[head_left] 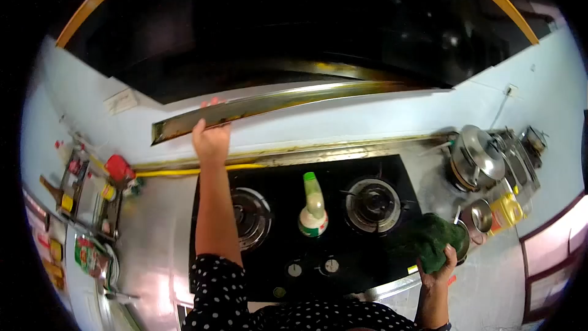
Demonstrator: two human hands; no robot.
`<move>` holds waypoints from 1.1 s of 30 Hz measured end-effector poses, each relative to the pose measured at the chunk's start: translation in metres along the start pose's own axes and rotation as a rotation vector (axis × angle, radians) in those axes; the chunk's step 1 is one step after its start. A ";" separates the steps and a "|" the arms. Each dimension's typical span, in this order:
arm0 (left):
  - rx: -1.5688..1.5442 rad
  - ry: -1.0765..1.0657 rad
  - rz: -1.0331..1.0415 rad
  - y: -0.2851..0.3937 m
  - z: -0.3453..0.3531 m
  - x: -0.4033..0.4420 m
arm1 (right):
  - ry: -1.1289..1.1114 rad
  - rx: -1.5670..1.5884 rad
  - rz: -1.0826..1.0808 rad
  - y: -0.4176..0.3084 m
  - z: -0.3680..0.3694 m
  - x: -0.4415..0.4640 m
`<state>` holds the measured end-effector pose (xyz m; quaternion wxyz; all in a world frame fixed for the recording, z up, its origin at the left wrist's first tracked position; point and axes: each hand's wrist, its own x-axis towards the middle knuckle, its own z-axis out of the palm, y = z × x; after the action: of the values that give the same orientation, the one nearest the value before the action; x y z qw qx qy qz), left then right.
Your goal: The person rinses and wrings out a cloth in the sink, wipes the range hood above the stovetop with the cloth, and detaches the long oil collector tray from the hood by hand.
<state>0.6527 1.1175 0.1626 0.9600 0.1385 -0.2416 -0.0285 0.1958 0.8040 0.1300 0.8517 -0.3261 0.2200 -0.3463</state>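
Observation:
My left hand (212, 138) is raised, its fingers wrapped round a long, greasy metal strip (275, 102), shaped like a shallow drip tray. The strip slants below the black range hood (294, 18); its left end hangs lower, and its right end lies close to the hood's lower edge. In my right hand (442, 263) is a bunched dark green cloth (433, 242), held over the stove's right front corner. Between the two burners, on the black gas stove (306, 245), stands a spray bottle (313, 205) with a green nozzle.
At right are a lidded steel pot (478, 153), a small metal pan (476, 216) and a yellow jug (506, 211). A yellow hose (171, 173) runs along the back left of the counter. Racks with bottles and jars (79, 190) stand far left.

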 end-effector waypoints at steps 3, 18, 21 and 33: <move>0.044 -0.001 0.018 -0.002 0.001 -0.002 | 0.011 -0.005 -0.026 0.004 0.000 0.004; -0.017 0.090 -0.020 -0.004 -0.006 0.001 | 0.017 -0.037 0.020 0.007 -0.016 0.005; 0.026 0.017 -0.103 -0.003 -0.035 0.012 | 0.039 -0.023 0.013 0.007 -0.007 0.000; 0.067 0.113 -0.066 -0.008 -0.024 0.034 | 0.247 -0.091 -0.046 0.005 -0.005 0.001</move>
<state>0.6939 1.1117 0.1557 0.9655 0.1800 -0.1829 -0.0441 0.1956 0.8042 0.1225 0.7943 -0.3243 0.3312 -0.3928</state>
